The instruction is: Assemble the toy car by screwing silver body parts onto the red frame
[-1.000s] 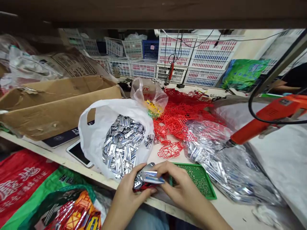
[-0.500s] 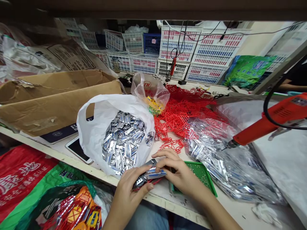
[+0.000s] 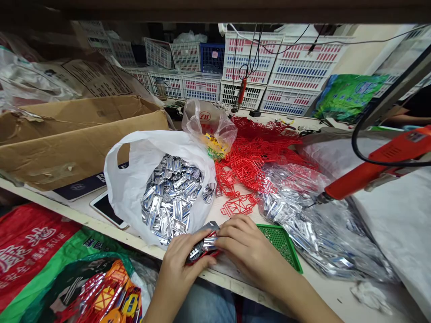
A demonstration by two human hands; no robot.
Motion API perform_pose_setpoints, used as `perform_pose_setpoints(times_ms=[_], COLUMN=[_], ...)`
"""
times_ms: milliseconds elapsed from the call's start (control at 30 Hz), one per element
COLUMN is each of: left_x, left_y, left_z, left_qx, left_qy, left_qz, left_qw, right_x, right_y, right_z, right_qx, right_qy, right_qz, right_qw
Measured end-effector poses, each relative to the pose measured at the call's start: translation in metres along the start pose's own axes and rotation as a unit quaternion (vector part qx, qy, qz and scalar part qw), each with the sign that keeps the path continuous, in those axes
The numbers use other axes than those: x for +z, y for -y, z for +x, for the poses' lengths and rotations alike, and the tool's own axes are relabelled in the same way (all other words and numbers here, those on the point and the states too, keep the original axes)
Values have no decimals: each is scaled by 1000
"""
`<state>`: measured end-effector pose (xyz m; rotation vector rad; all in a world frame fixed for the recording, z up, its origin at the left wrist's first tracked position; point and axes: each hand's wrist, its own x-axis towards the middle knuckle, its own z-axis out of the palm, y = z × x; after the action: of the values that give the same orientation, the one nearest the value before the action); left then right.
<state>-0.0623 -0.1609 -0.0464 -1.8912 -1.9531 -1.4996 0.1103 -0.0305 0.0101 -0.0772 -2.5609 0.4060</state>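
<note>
Where the right hand (image 3: pixel 251 246) sat arched above the work a moment ago, it now lies folded down, fingers closed over a silver-and-red piece (image 3: pixel 204 244), so less of that piece shows. The left hand (image 3: pixel 182 264) is closed on the same piece from the other side, and the two hands nearly meet around it. Neither grip looks open. The piece sits just above the front edge of the wooden bench (image 3: pixel 215 276), touching neither the bench nor the tray as far as can be seen. Just to its left is a white plastic bag (image 3: pixel 128 179) full of silver parts (image 3: pixel 171 197). Just right of the right hand lies a green mesh tray (image 3: pixel 281 244). Beyond are red plastic lattice frames (image 3: pixel 249 157) and a clear bag of silver parts (image 3: pixel 319 233), with an orange power tool (image 3: pixel 377 166) hanging above that bag, and a phone (image 3: pixel 104 208) beside the white bag
</note>
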Motion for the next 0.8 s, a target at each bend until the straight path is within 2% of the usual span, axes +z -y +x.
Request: perform_pose_setpoints(times_ms=[67,233,433,633,800], left_x=[0,1,1,7,7], left_y=[2,4,5,9,15], left_z=[-2,-4,-5,-17,-23], left_qx=[0,-21,-10,-116,-153], left_qy=[5,11,16,14,35], left_qz=[1,-8,-1,-12,-57], left_qw=[1000,1000,1000,993,986], right_x=[1,-1,6,-1,-7], right_y=[0,2,2,-2,-6], right_z=[1,2,-7,-6,5], right_qx=[-21,-22,-54,-63,-63], right_qy=[-4,-2,-38,-55,-2], right_qz=[-28,-63,-97,-73,-39], right_qw=[999,998,993,994,997])
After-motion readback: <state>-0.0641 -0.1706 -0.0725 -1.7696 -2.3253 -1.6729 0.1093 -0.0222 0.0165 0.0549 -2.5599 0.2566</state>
